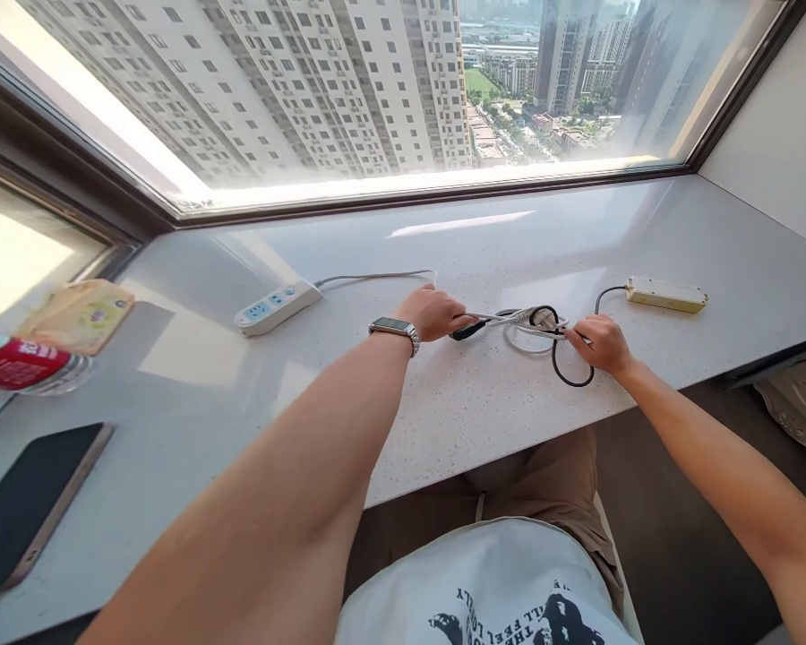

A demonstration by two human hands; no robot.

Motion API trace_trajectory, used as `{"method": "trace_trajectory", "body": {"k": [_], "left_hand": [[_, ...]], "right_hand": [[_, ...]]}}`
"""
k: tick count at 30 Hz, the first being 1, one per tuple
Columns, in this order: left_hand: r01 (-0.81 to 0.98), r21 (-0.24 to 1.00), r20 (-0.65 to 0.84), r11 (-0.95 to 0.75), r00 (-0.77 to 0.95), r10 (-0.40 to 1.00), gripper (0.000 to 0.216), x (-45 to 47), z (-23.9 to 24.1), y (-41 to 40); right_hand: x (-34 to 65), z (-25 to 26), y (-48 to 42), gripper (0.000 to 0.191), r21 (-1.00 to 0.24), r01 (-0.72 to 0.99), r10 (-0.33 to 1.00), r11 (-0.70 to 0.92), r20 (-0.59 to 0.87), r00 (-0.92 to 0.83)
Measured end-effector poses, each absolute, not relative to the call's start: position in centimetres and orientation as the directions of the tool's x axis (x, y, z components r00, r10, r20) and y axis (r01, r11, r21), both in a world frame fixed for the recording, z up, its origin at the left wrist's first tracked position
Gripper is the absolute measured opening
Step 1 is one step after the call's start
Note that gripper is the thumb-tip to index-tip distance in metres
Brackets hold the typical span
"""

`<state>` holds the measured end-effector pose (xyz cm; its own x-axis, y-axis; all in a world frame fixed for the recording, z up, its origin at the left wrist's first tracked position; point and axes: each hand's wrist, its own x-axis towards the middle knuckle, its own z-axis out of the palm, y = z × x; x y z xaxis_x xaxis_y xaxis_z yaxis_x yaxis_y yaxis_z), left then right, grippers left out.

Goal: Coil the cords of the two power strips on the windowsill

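On the pale speckled counter (pixel 484 403), my left hand (pixel 433 312) is closed on the tangled white and black cords (pixel 534 324) near a black plug. My right hand (pixel 601 343) pinches the same tangle from the right side. The white cord runs back left to a white power strip (pixel 275 306). The black cord (pixel 608 294) loops under my right hand and leads to a cream power strip (pixel 666 295) at the right. A watch (pixel 395 330) sits on my left wrist.
A dark phone (pixel 30 502) lies near the left front edge. A red-labelled bottle (pixel 20 363) and a yellowish packet (pixel 81 313) lie at far left. A wide window (pixel 403 90) runs behind the counter, a wall stands at right.
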<state>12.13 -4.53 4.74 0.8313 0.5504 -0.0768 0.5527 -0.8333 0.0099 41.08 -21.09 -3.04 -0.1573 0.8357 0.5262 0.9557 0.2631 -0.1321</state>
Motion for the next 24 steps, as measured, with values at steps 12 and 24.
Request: {"method": "trace_trajectory", "body": {"k": [12, 24], "left_hand": [[0.470, 0.139, 0.160, -0.872, 0.858, 0.488, 0.040, 15.7, 3.1, -9.9], [0.644, 0.515, 0.098, -0.566, 0.611, 0.785, 0.029, 21.6, 1.3, -15.3]], "right_hand": [[39.0, -0.9, -22.2, 0.042, -0.456, 0.884, 0.926, 0.105, 0.368, 0.080], [37.1, -3.2, -21.7, 0.047, -0.363, 0.929, 0.877, 0.072, 0.466, 0.114]]}}
